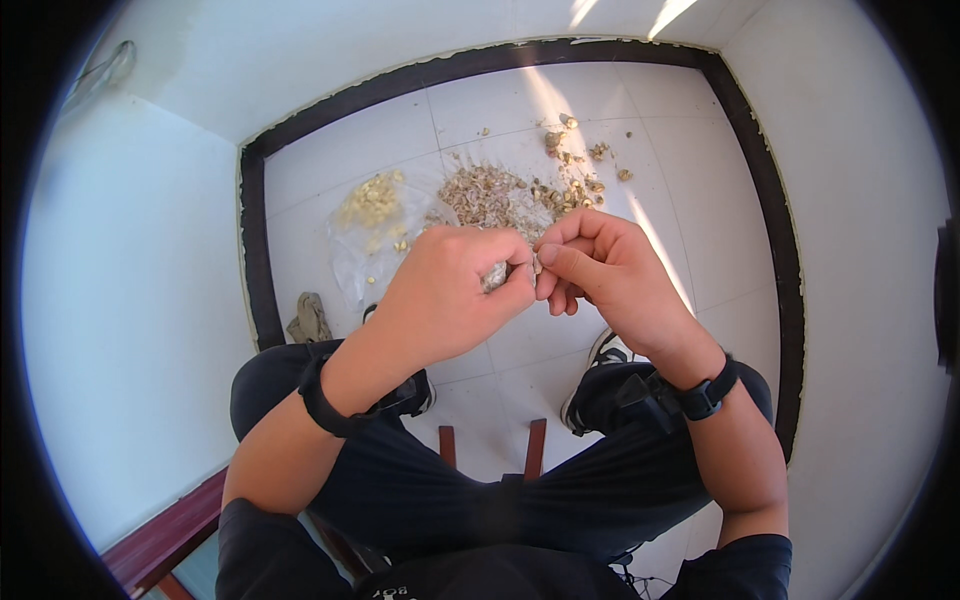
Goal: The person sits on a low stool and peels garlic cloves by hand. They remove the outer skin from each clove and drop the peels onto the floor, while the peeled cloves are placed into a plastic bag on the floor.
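Observation:
My left hand (pixel 469 289) and my right hand (pixel 592 270) meet at the fingertips above the tiled floor. A small pale, papery piece (pixel 493 278) shows within the curl of my left fingers, probably garlic. My right thumb and forefinger pinch a tiny bit at the edge of my left fingertips, too small to make out. Beyond my hands lies a heap of papery garlic skins (pixel 480 195). Pale yellow peeled cloves (pixel 373 201) rest on a clear plastic sheet or bag (pixel 349 266) at the left. Brownish unpeeled cloves or bulb pieces (pixel 566 196) are scattered to the right.
A crumpled grey-brown cloth (pixel 310 319) lies by the left wall. My shoes (pixel 611 351) stand on the floor near two reddish wooden legs (pixel 535 450). White walls with a dark skirting (pixel 765 195) enclose the floor. A dark red wooden rail (pixel 169 532) is at lower left.

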The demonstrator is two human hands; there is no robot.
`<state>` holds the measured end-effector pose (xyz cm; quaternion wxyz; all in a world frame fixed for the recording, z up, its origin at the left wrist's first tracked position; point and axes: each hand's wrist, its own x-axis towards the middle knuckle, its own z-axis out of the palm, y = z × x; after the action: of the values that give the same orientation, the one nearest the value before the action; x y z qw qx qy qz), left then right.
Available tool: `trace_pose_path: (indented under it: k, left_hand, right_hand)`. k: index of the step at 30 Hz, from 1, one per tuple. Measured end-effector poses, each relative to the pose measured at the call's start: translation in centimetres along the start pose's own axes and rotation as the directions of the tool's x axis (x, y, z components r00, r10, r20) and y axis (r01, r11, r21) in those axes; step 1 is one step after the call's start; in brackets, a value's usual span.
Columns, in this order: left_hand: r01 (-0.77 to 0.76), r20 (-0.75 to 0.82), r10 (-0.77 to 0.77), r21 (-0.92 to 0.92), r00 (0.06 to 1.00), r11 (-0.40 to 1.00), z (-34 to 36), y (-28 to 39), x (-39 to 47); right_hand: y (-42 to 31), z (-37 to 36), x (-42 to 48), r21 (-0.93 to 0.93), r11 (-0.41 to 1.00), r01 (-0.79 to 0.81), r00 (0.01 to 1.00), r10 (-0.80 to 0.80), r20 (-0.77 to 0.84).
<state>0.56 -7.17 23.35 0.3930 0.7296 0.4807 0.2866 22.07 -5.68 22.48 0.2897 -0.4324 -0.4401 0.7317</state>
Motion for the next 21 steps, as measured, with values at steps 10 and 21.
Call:
trace_pose_path:
  k: [10, 21]
  left_hand:
    - [-0.010, -0.143, 0.024, 0.097, 0.990, 0.995, 0.08, -0.26, 0.00]
    - [-0.013, -0.121, 0.020, 0.058, 0.992, 0.998, 0.45, -0.22, -0.25]
  right_hand:
    - [-0.40, -0.02, -0.13, 0.032, 0.999, 0.001, 1.000, -0.001, -0.002]
    - [-0.49, -0.16, 0.09, -0.040, 0.998, 0.047, 0.998, -0.049, -0.040]
